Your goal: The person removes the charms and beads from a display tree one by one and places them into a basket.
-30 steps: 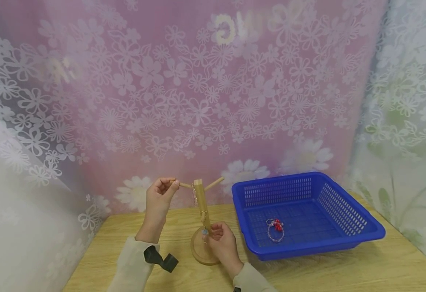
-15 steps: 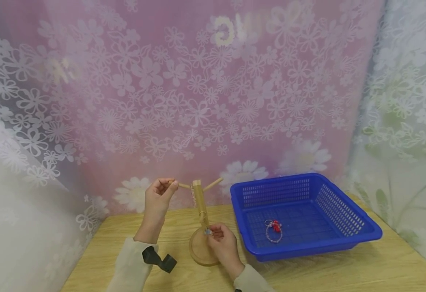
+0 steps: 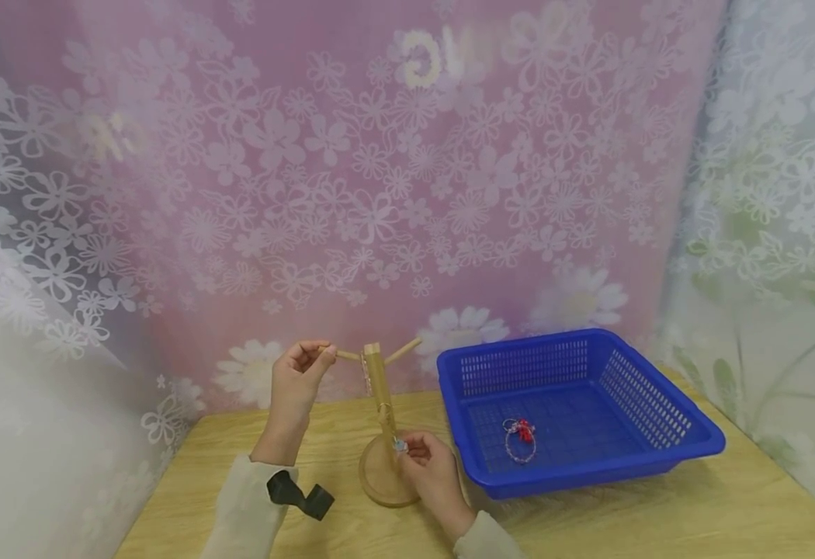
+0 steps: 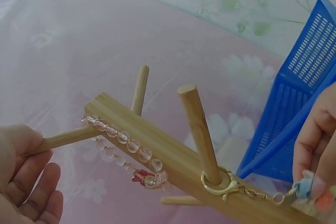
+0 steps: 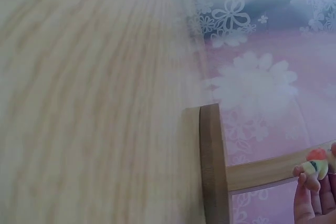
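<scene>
A wooden peg stand (image 3: 379,388) leans slightly on its round base (image 3: 378,473). My left hand (image 3: 296,380) pinches the end of its upper left peg (image 4: 71,139). A bracelet of clear beads (image 4: 123,137) with a red piece hangs around that peg, against the post. On a lower peg (image 4: 198,129) hangs a keychain by its gold ring (image 4: 216,188). Its short chain runs to a small colourful charm (image 5: 317,163). My right hand (image 3: 433,470) pinches this charm low beside the post; the fingers partly cover it.
A blue plastic basket (image 3: 589,470) stands on the wooden table (image 3: 561,528) right of the stand. Inside it lie a beaded bracelet (image 3: 521,462) and a red charm (image 3: 525,429) with a ring. A flowered curtain (image 3: 379,194) hangs close behind.
The charm in my right hand has shifted slightly rightward relative to the post. My left hand keeps its pinch on the peg. The whole head view has drifted a little.
</scene>
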Available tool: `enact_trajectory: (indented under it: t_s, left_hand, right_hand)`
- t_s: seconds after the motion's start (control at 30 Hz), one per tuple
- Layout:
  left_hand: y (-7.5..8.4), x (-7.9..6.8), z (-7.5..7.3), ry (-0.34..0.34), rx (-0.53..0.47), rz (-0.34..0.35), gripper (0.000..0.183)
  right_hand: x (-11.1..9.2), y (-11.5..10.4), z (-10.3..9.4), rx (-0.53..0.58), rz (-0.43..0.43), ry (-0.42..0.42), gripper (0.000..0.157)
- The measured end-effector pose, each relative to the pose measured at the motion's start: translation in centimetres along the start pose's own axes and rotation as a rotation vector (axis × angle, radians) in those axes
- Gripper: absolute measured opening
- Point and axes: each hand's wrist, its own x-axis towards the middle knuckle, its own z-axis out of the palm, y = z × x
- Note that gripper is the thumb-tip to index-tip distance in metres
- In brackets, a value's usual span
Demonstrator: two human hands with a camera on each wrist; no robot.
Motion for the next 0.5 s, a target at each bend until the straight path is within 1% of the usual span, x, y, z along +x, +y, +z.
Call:
enact_trajectory:
  t_s: [0.1,0.2,0.3,0.43,0.5]
  left_hand:
    - [0.2,0.1,-0.2,-0.016,0.023,0.003,0.017]
    - [0.4,0.1,-0.4,-0.029,0.046,-0.008,0.020]
    - [0.5,0.2,-0.5,-0.038,0.059,-0.020,0.019]
    - [0.5,0.2,-0.5,-0.045,0.069,-0.026,0.017]
    - [0.4,0.2,-0.5,-0.046,0.072,-0.024,0.017]
  right_hand:
    - [0.0,-0.3,-0.1,0.005,0.005,-0.015,0.016]
    - [-0.1,-0.8,-0.1,0.013,0.017,-0.033,0.016]
    - [-0.6,-2.4,0.0,0.005,0.017,-0.054,0.014]
    - [-1.5,-5.4,-0.2,-0.027,0.003,-0.082,0.014]
    - [-1.6,-6.3,-0.3,-0.033,0.001,-0.089,0.015]
